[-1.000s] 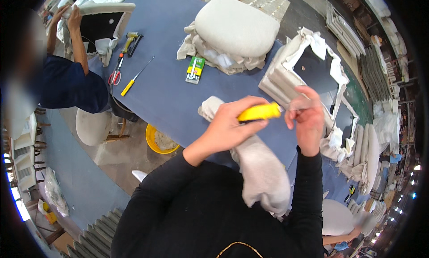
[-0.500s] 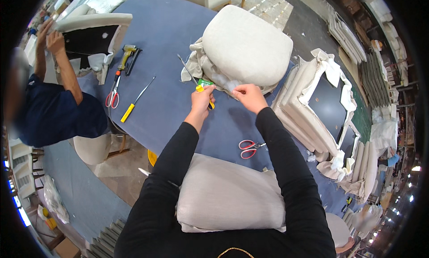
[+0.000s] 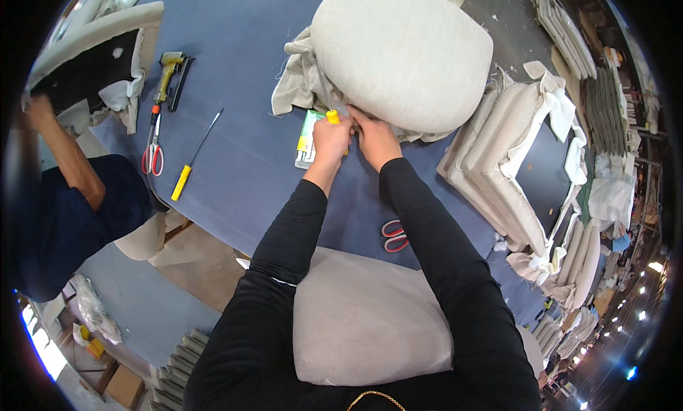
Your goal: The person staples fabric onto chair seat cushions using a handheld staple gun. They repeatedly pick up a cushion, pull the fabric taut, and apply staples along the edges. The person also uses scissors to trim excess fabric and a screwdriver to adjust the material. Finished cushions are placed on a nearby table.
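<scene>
My left hand (image 3: 331, 139) grips a yellow-handled screwdriver (image 3: 331, 116), its shaft poking up into the loose fabric under a large beige seat cushion (image 3: 402, 51) on the blue table (image 3: 242, 169). My right hand (image 3: 375, 135) is beside it, fingers pressed on the cushion's fabric edge. A second beige cushion (image 3: 366, 318) rests against my body at the table's near edge.
A green staple box (image 3: 307, 139) lies by my left hand. Red scissors (image 3: 393, 235) lie under my right forearm. A second yellow screwdriver (image 3: 193, 158), red scissors (image 3: 151, 155) and a staple gun (image 3: 169, 73) lie left. Stacked upholstered panels (image 3: 512, 169) sit right. Another person (image 3: 64, 197) works left.
My hands moved from near my chest out to the large cushion, taking the screwdriver to its fabric edge. The cushion I held now rests at my body. The view has closed in.
</scene>
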### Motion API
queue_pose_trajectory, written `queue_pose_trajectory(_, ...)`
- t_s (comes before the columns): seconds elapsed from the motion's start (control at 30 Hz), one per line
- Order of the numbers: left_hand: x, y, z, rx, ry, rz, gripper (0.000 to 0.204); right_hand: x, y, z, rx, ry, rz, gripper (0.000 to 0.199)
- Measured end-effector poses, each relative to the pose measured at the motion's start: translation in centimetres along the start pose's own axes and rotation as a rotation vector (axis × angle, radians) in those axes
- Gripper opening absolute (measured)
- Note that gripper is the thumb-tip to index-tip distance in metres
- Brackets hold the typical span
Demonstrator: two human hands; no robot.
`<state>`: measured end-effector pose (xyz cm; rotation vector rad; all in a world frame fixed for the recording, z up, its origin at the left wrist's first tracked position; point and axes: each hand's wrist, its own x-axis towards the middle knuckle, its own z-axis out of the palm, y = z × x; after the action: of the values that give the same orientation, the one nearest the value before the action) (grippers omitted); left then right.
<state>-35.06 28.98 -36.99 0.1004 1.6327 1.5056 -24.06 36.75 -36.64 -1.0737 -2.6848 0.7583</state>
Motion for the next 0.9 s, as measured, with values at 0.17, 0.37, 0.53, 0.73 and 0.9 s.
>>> queue_pose_trajectory(0.17,-0.8,0.7,-0.8,-0.034,-0.155,0.059,0.020,2.0,1.9,2.3,-0.112,-0.103,0.149,0.043)
queue_pose_trajectory(0.37,-9.1,8.3,-3.6,-0.253,-0.612,0.049,0.017,1.0,5.7,5.5,-0.133,0.211,-0.032,0.055)
queue_pose_trajectory(0.53,-19.4,10.5,-8.4,-0.105,-0.492,0.097,0.009,-4.5,0.0,-3.0,0.242,-0.256,0.040,0.086)
queue_pose_trajectory(0.73,-27.5,8.9,-7.8,0.031,-0.436,0.077,0.009,-18.0,-4.7,-14.7,0.532,-0.233,0.068,0.054)
queue_pose_trajectory(0.9,-29.4,7.3,0.2,0.095,-0.342,0.486,0.016,-30.2,-8.9,-24.7,1.094,-0.054,0.074,0.043)
